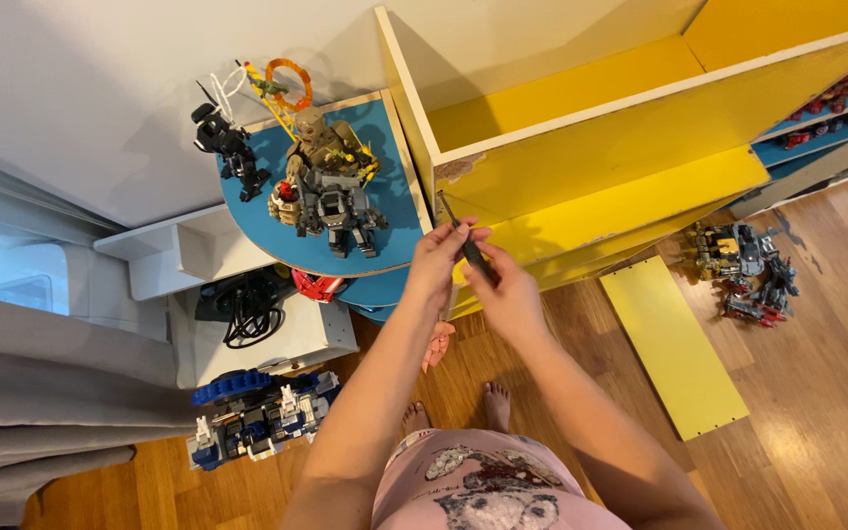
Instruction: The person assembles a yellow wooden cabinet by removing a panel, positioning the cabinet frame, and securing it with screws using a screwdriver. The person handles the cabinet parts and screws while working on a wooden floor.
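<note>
I pinch a thin dark metal screwdriver (465,240) between both hands, left hand (436,263) near the tip end, right hand (504,294) on the handle at five o'clock. It looks light, stiff and slim, best gripped by the handle, beside the yellow wooden shelf unit (591,147).

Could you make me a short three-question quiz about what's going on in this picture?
1. True or false: both hands, the left hand and the right hand, are on the slim dark tool.
2. What colour is the loose board lying on the wooden floor?
3. The brick-built figures stand on: A) the floor, B) a blue rounded shelf, C) the yellow shelf unit.

Key: 1 true; 2 yellow; 3 B.
</note>
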